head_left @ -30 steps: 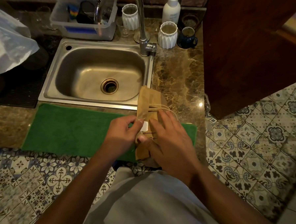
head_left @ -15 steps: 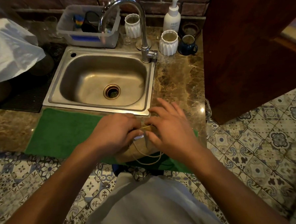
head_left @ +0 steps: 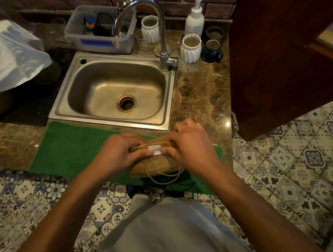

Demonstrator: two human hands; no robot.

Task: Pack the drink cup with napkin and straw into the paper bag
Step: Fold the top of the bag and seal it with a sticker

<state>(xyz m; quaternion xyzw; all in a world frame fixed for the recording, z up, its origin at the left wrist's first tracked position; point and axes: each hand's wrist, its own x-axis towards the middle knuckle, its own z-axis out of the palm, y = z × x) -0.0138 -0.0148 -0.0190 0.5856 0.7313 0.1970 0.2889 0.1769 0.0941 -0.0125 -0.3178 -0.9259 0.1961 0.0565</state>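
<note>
Holding a brown paper bag (head_left: 156, 163) with both hands here, right at the front edge of the counter. The bag sits on a green mat (head_left: 73, 150) that runs along the near side of the marble countertop (head_left: 200, 96), just in front of the steel sink (head_left: 115, 90). The left hand (head_left: 120, 152) is pinched on the bag's top edge from the left, the right hand (head_left: 189, 146) is clamped on it from the right, fingers curled over the far side. Thumbs nearly meet over a small white label (head_left: 156, 150) stuck on the fold. So both hands are closed on the bag, close together, almost touching.

The bag's twine handles (head_left: 165, 174) hang loose off the near side, looping down over the mat edge. Can't see inside the bag at all, so no idea whether a cup, napkin or straw is in there.

Other stuff around: curved chrome faucet (head_left: 159, 25) behind the sink, a clear plastic bin (head_left: 100, 41) with odds and ends to its left, two white ribbed cups (head_left: 191, 48), a dark blue mug (head_left: 212, 51) and a white pump bottle (head_left: 195, 17) to the right. White plastic bag (head_left: 13, 56) on the far left, dark wooden cabinet (head_left: 280, 64) on the right, patterned tile floor (head_left: 294, 171) below.
</note>
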